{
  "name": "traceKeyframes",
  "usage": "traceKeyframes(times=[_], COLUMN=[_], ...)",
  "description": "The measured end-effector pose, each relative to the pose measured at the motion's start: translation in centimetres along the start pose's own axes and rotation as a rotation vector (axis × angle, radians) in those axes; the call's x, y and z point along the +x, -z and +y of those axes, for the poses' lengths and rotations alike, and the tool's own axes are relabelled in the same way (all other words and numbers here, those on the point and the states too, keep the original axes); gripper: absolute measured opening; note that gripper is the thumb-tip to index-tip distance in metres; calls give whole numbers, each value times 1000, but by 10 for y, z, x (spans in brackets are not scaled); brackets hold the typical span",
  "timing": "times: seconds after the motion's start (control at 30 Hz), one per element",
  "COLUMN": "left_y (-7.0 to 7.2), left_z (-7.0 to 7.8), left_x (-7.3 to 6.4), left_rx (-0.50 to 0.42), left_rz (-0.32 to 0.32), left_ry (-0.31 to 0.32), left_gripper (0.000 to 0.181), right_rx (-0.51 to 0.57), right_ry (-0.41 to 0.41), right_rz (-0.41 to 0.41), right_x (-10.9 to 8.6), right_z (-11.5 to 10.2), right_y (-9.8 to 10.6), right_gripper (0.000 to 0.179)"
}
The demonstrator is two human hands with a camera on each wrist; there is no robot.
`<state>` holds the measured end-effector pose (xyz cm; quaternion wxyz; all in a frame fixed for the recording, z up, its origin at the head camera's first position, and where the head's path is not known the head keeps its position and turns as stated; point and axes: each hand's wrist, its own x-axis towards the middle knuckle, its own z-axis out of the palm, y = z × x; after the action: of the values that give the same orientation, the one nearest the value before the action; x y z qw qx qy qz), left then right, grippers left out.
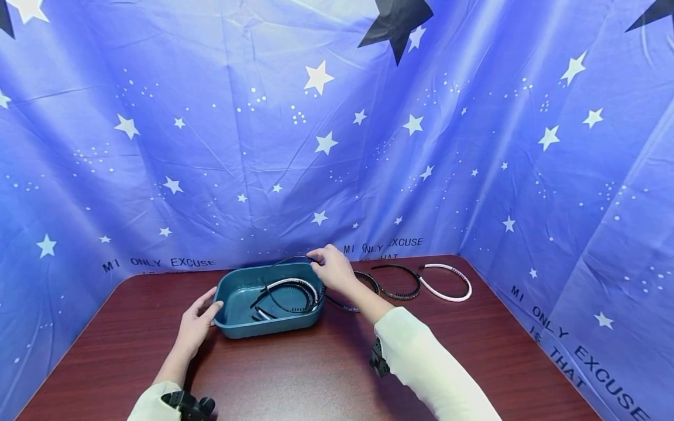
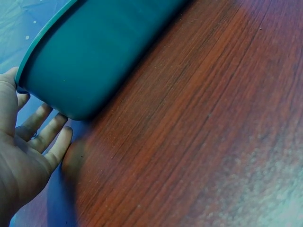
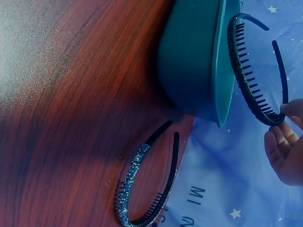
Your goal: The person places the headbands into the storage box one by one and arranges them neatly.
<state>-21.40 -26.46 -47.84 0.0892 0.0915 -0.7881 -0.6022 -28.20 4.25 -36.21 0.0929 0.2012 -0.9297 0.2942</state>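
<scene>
A teal oblong tub (image 1: 268, 329) stands on the table. My left hand (image 1: 199, 321) grips its left end, thumb over the rim and fingers against the outer wall (image 2: 75, 71). My right hand (image 1: 336, 270) pinches a black toothed headband (image 3: 242, 80) near one bend, holding it over the tub's back right corner. Inside the tub lie a white headband (image 1: 284, 280) and dark ones, overlapping toward the right. Just right of the tub, a blue glittery headband (image 3: 127, 194) rests on the table, partly hidden by my right forearm in the head view.
Farther right on the brown table (image 1: 316, 374) lie a dark glittery headband (image 1: 402, 297) and a pale pink headband (image 1: 463, 279). A blue curtain (image 1: 237, 146) with stars hangs close behind the table and along its sides.
</scene>
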Motion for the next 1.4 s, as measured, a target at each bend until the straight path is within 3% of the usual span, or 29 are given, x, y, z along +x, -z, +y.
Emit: traceKeyframes(times=[0.47, 1.03, 1.4], left_y=[-1, 0, -1], left_z=[1, 0, 0], left_x=[-1, 0, -1], left_rx=[-8, -8, -2], left_rz=[7, -5, 6], left_ry=[-5, 15, 2], left_gripper=[52, 54, 54], right_rx=[-47, -90, -125], right_ry=[18, 75, 55], right_rz=[44, 38, 42], right_x=[-2, -9, -10], right_z=[-1, -2, 4], right_y=[-17, -29, -39], right_gripper=[25, 26, 25])
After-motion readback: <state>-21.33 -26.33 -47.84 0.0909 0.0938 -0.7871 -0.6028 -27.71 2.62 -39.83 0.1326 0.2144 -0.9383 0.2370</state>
